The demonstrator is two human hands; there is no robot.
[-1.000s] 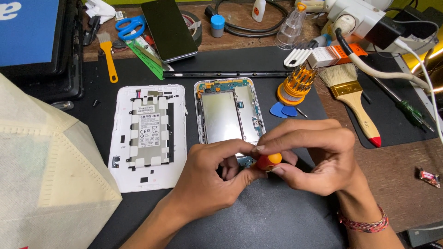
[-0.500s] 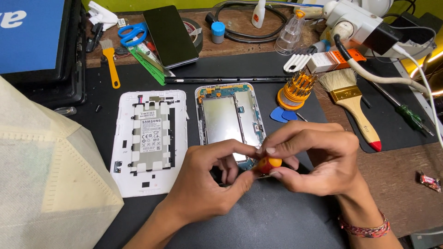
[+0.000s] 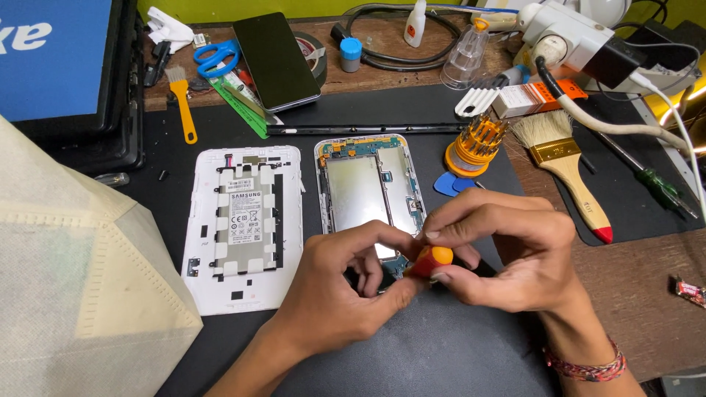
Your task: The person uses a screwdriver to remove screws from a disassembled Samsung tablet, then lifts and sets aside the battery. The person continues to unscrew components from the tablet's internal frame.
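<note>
A small screwdriver [image 3: 429, 259] with a red and orange handle is being pinched between both hands over the lower end of an opened tablet [image 3: 370, 195] lying mid-mat, the left hand [image 3: 340, 294] closing thumb and fingers on it while the right hand [image 3: 507, 254] is gripping its top. The tablet's white back cover [image 3: 243, 224] is lying just beside it toward the black mat's [image 3: 441, 353] left edge. An orange bit holder [image 3: 474, 145], blue picks [image 3: 448, 184] and a paintbrush [image 3: 566, 173] are sitting toward the right edge.
</note>
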